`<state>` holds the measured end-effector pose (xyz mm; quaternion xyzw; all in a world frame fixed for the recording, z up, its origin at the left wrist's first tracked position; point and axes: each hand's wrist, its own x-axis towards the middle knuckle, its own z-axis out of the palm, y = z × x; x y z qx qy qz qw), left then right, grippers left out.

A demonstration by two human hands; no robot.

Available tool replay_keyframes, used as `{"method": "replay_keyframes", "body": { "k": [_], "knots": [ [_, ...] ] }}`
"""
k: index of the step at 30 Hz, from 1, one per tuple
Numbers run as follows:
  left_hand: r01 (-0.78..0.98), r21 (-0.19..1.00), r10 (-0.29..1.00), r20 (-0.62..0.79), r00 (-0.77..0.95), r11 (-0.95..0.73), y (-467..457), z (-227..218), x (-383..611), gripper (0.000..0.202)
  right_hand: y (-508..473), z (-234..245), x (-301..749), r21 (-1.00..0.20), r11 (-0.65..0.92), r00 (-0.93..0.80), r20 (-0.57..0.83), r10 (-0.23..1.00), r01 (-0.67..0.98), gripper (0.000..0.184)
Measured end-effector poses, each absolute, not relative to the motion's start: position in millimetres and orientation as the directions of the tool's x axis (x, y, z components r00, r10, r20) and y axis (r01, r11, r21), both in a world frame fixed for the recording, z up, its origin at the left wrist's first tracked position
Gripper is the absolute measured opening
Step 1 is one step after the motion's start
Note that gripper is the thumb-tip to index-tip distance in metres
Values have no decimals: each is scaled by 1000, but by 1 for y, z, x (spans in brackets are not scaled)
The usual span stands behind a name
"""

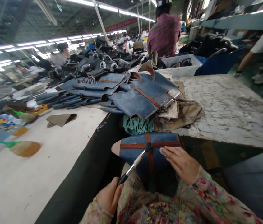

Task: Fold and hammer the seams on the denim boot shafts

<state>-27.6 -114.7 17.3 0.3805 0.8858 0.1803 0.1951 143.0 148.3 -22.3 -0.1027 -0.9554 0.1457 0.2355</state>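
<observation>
My left hand [109, 196] is closed around the black handle of a hammer [135, 162] with a metal shaft and a dark round head. The head is at the crossing of two brown straps on a blue leather bag piece [132, 152], which lies over my lap at the table edge. My right hand [180, 163] rests on the right side of the piece with its fingers stretched out. Something small and whitish shows at its fingertips; I cannot make out whether it is a cloth or a finger wrap.
Stacked blue leather pieces [140, 96] lie ahead, beside a green cloth [137, 125]. On the left table [59, 149] are glue bottles [26, 148] and a brown scrap [61, 119]. A worn board [229, 105] extends right. Beyond are a white bin [189, 70] and a person [164, 34].
</observation>
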Motion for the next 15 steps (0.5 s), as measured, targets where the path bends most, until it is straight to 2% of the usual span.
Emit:
{"method": "replay_keyframes", "body": {
  "k": [5,7,11,15],
  "knots": [
    [564,567,705,-42,-708,601,-117,28,-24,40,148,-23,143,-323,938,-865,427,262,125,33],
    [543,571,686,-50,-726,616,-121,27,-25,39,149,-23,143,-318,941,-864,435,254,117,33],
    [490,545,656,-155,-738,680,-132,15,-31,36,150,-23,143,-313,943,-857,450,251,111,33],
    [473,581,621,-71,-781,662,-141,14,-37,41,151,-25,144,-309,945,-862,448,240,102,34]
  ]
}}
